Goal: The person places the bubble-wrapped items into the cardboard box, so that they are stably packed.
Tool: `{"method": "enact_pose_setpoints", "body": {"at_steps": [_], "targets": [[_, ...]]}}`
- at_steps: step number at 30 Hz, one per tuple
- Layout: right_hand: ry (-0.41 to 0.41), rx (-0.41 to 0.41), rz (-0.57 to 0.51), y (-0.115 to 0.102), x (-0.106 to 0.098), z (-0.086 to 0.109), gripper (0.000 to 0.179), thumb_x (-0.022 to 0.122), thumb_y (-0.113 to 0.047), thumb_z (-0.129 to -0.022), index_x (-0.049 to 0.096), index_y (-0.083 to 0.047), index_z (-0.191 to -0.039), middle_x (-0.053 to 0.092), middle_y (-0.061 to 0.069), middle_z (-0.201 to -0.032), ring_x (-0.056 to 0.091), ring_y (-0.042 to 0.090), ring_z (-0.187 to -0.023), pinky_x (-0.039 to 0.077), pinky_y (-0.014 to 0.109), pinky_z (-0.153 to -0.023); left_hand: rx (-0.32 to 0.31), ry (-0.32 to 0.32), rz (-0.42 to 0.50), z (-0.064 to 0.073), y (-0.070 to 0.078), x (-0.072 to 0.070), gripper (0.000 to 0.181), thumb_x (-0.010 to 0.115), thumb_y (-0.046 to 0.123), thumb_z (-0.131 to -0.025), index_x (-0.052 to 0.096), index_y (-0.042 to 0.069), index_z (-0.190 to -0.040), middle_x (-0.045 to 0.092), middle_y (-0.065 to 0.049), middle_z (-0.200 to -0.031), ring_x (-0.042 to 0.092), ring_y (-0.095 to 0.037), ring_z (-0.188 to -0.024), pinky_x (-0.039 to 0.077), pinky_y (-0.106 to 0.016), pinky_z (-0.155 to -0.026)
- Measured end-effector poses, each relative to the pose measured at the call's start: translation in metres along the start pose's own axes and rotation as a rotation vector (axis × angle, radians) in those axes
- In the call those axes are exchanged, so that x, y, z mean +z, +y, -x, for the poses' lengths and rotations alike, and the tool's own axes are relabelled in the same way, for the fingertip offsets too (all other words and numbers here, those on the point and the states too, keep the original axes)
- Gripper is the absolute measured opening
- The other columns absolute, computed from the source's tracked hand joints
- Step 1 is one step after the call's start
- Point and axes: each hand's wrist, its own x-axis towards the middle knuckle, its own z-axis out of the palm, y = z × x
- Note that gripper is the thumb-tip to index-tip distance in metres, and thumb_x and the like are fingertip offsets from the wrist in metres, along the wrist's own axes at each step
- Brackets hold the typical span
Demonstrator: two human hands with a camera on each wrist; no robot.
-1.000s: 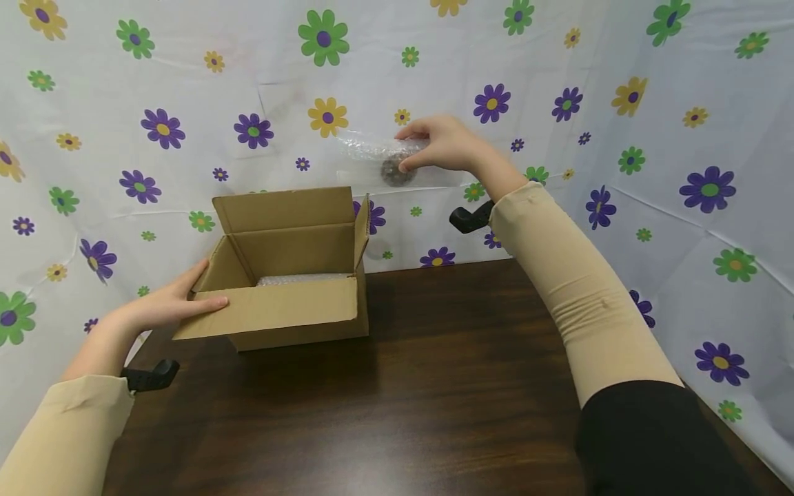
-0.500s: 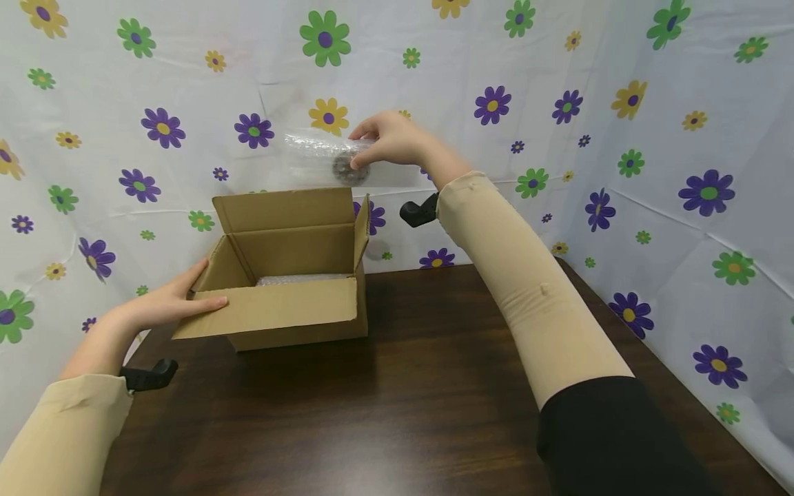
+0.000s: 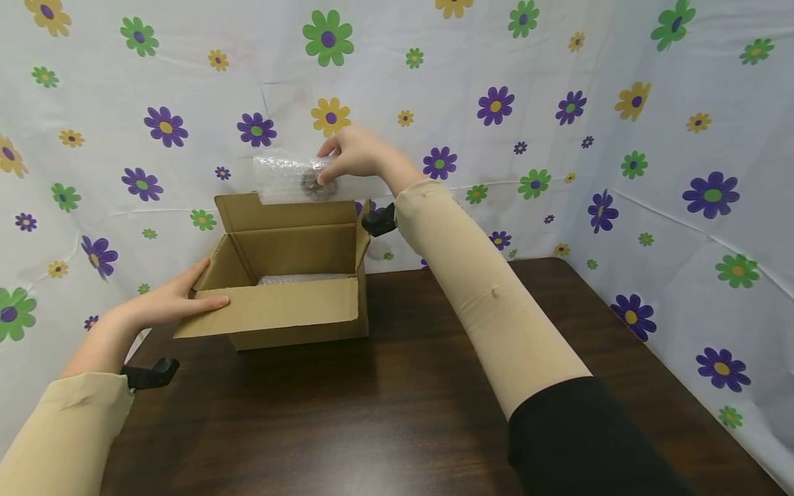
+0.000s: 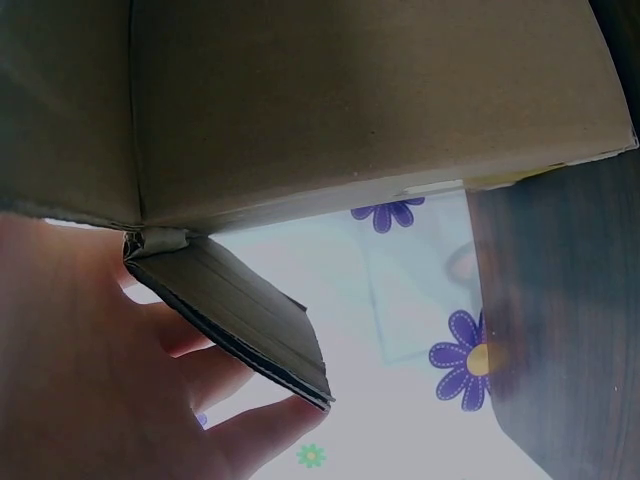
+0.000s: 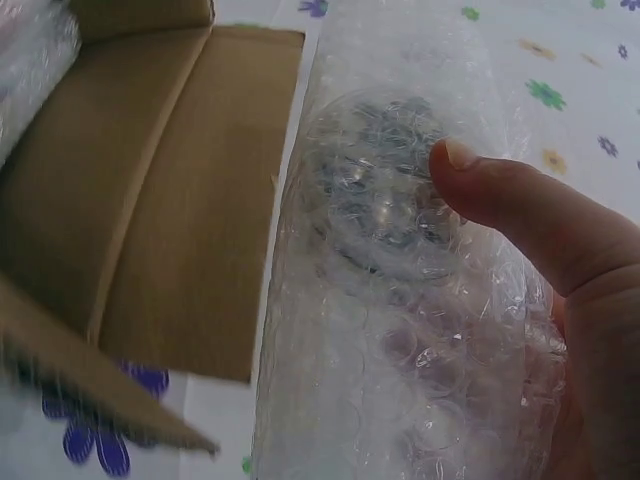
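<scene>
My right hand [image 3: 356, 157] grips a dark round object [image 5: 385, 190] wrapped in clear bubble wrap [image 5: 400, 400], thumb on the front and fingers behind. The wrapping blurs the object, so its kind is unclear. It is held up just above the back flap of an open cardboard box [image 3: 298, 249]. My left hand [image 3: 164, 303] holds the box's left front corner, its thumb over the front flap [image 3: 279, 306]. In the left wrist view, that hand's fingers [image 4: 265, 430] lie along a side flap [image 4: 240, 310]. More bubble wrap [image 3: 298, 279] lies inside the box.
The box stands near the back of a dark wooden table [image 3: 347, 413]. A white cloth [image 3: 422, 89] with printed flowers hangs behind and along the sides. The box's right flap [image 3: 364, 234] stands up beside my right wrist.
My right hand has carried the wrapped round object leftward, from right of the box to above its back flap, dipping slightly at the end. My left hand and the box stay put.
</scene>
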Motion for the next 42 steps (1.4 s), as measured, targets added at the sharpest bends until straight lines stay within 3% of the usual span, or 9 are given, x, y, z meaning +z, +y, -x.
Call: {"method": "enact_pose_setpoints", "body": {"at_steps": [8,13,25,29,36,42], "targets": [[-0.037,-0.008,-0.061,-0.018,0.031,-0.014,0.06,0.077,-0.035,-0.082,0.056,-0.021,-0.136,0.051,-0.004,-0.139,0.047,0.014,-0.122,0.042,0.027,-0.095,-0.009,-0.006,-0.02,0.0,0.004,0.001,0.102,0.06,0.039,-0.094,-0.016,0.002,-0.151,-0.01,-0.035,-0.154,-0.004,-0.057,-0.138,0.01,-0.075,-0.1],[-0.077,0.035,-0.095,-0.028,0.051,-0.02,0.052,0.077,-0.033,-0.083,0.061,-0.022,-0.131,0.048,-0.004,-0.142,0.043,0.014,-0.128,0.04,0.026,-0.098,-0.001,0.003,-0.034,0.0,0.006,0.0,0.104,0.061,0.039,-0.093,-0.015,-0.002,-0.151,-0.009,-0.037,-0.153,-0.002,-0.058,-0.137,0.01,-0.075,-0.101],[-0.137,0.095,-0.201,-0.028,0.091,-0.027,0.046,0.077,-0.026,-0.083,0.064,-0.015,-0.126,0.061,-0.003,-0.128,0.052,0.015,-0.12,0.044,0.027,-0.096,-0.014,0.008,-0.045,-0.001,0.006,-0.002,0.104,0.061,0.04,-0.093,-0.015,0.0,-0.151,-0.008,-0.037,-0.153,-0.001,-0.058,-0.137,0.011,-0.074,-0.102],[-0.142,0.143,-0.178,-0.025,0.102,-0.029,0.043,0.077,-0.028,-0.083,0.065,-0.018,-0.124,0.061,-0.006,-0.123,0.053,0.015,-0.118,0.044,0.031,-0.098,-0.013,0.01,-0.042,-0.001,0.007,-0.002,0.104,0.062,0.04,-0.093,-0.015,0.001,-0.152,-0.007,-0.036,-0.153,0.0,-0.058,-0.137,0.011,-0.074,-0.102],[-0.201,0.159,-0.018,-0.018,0.122,-0.032,0.046,0.075,-0.031,-0.086,0.062,-0.02,-0.128,0.058,-0.006,-0.129,0.054,0.015,-0.117,0.046,0.031,-0.093,-0.017,0.011,-0.037,0.001,0.006,0.0,0.104,0.062,0.04,-0.093,-0.014,0.001,-0.152,-0.006,-0.037,-0.153,0.001,-0.058,-0.137,0.012,-0.074,-0.102],[-0.204,0.162,0.008,-0.013,0.133,-0.032,0.046,0.073,-0.029,-0.088,0.061,-0.019,-0.131,0.057,-0.004,-0.13,0.054,0.015,-0.115,0.047,0.029,-0.089,-0.021,0.011,-0.029,0.001,0.004,0.0,0.104,0.061,0.04,-0.093,-0.015,0.001,-0.152,-0.008,-0.036,-0.153,0.0,-0.058,-0.137,0.011,-0.074,-0.102]]}}
